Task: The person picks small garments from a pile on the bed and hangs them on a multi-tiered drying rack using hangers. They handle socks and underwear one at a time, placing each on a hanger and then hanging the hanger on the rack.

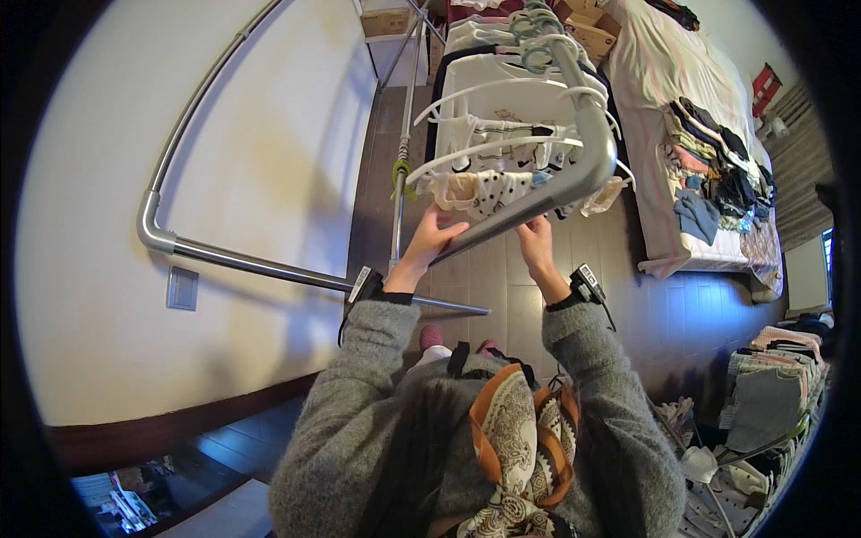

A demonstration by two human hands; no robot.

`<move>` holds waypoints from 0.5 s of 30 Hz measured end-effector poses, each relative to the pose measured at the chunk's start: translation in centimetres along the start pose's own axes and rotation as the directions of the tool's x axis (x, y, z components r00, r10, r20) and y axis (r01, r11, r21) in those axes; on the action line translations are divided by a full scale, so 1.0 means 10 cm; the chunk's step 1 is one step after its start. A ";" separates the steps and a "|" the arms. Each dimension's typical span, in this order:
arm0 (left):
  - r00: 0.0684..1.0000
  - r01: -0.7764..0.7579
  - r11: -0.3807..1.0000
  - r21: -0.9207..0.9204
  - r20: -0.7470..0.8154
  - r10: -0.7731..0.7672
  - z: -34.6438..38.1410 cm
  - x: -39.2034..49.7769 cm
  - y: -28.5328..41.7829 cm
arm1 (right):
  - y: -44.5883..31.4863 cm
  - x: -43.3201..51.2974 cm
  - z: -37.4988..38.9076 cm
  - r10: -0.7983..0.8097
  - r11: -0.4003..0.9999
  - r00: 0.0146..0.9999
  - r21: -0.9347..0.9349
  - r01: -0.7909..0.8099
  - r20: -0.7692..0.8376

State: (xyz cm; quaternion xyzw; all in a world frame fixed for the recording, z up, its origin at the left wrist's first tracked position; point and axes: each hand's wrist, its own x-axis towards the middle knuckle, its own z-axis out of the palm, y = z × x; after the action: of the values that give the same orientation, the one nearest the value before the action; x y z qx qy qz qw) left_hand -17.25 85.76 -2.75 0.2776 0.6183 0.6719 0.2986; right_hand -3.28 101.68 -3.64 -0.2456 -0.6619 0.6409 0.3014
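Observation:
Both my hands reach up to the small white garment with black dots [496,191], which hangs by the front white plastic hanger [498,144]. My left hand [430,239] is at its lower left side, thumb towards the grey metal rail [518,214] and fingers near the cloth. On the other side of the garment, my right hand [537,247] has its fingertips partly behind the rail. Whether either hand grips the cloth is hidden. A second white hanger [484,89] is just behind, with white patterned clothes [501,131] below it.
Farther along the rail hang more clothes [477,64] and grey-green rings [536,50]. Another metal rail [262,263] runs along the left wall. To the right, a bed [656,134] bears a clothes pile [720,168]. A second loaded clothes rack [773,393] stands at lower right.

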 end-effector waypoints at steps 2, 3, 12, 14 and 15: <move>0.976 0.043 0.996 -0.077 0.217 -0.025 0.00 0.10 0.01 | -0.04 -0.03 -0.05 0.026 0.996 1.000 0.080 -0.025 -0.010; 0.954 0.082 0.990 -0.114 0.296 -0.045 0.01 0.15 0.02 | -0.06 -0.05 -0.08 0.044 0.991 0.999 0.124 -0.040 -0.031; 0.961 0.162 0.980 0.118 0.206 -0.184 0.05 0.40 0.08 | -0.23 -0.09 -0.24 0.269 0.844 0.956 0.451 -0.291 0.114; 0.976 0.113 0.986 0.123 0.173 -0.134 0.06 0.40 0.07 | -0.19 -0.10 -0.23 0.276 0.888 0.949 0.336 -0.313 0.154; 0.974 0.079 0.994 0.078 0.206 -0.094 0.05 0.39 0.05 | -0.17 -0.11 -0.23 0.308 0.900 0.940 0.277 -0.337 0.145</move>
State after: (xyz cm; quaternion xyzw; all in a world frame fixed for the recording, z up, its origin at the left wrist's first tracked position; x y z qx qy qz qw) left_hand -19.46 88.95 -2.24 0.3299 0.6180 0.6033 0.3813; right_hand -0.79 102.44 -2.04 -0.2719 -0.5220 0.7853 0.1918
